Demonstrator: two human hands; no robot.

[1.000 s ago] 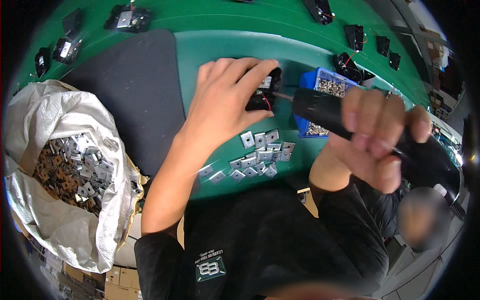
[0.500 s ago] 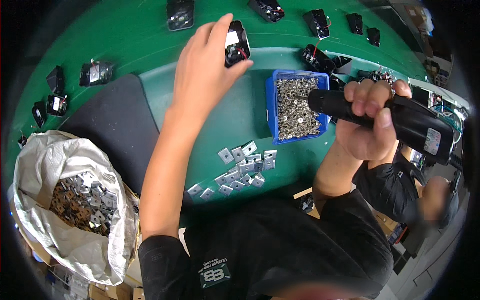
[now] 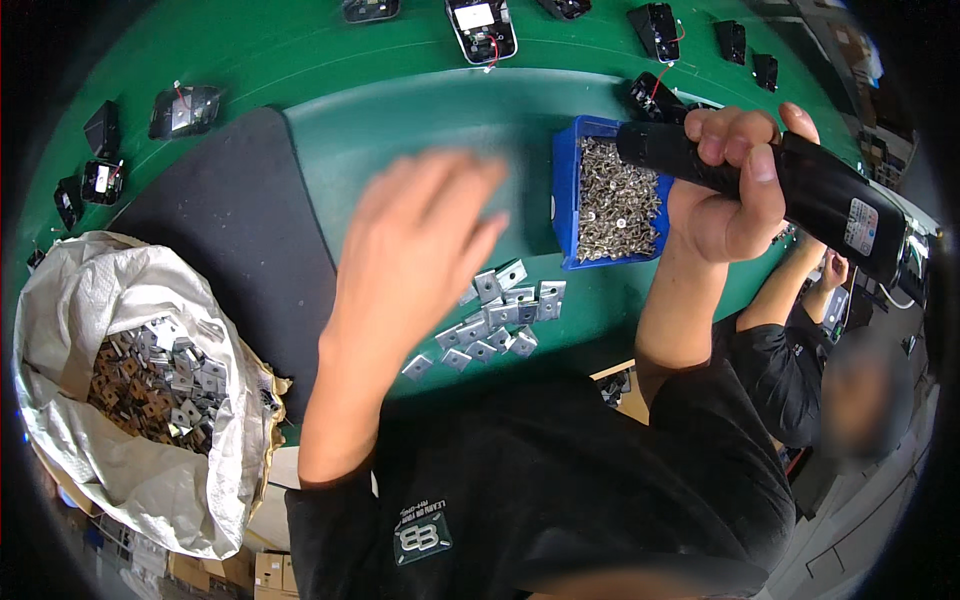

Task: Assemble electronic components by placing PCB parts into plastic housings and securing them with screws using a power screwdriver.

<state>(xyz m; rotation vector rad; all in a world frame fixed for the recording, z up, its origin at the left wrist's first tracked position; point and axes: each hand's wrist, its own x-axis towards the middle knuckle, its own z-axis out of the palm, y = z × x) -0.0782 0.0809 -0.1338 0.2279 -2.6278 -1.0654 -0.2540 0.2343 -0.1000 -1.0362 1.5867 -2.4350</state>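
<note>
My right hand [image 3: 735, 180] is wrapped around a black electric screwdriver [image 3: 830, 200], held above the right side of a blue bin [image 3: 567, 195] full of screws [image 3: 618, 200]. The tool's front end points left, over the screws. Blurred by motion, my left hand [image 3: 425, 225] is over the green work surface with fingers stretched out and thumb apart; nothing shows in it. Just beside its thumb lies a loose group of silver metal clips [image 3: 500, 315] with holes. Beyond it, a black plastic housing [image 3: 482, 30] with a white label and red wire rests on the green belt.
A white woven sack [image 3: 60, 350] of metal clips stands at the left, beside a dark grey mat [image 3: 230, 210]. More black housings [image 3: 185, 110] are spread along the green belt [image 3: 330, 60]. Another person [image 3: 780, 375] in black works at the right.
My left hand has let go of the black housing and drawn back toward the metal clips. The housing now sits on the belt. My right hand keeps hold of the screwdriver.
</note>
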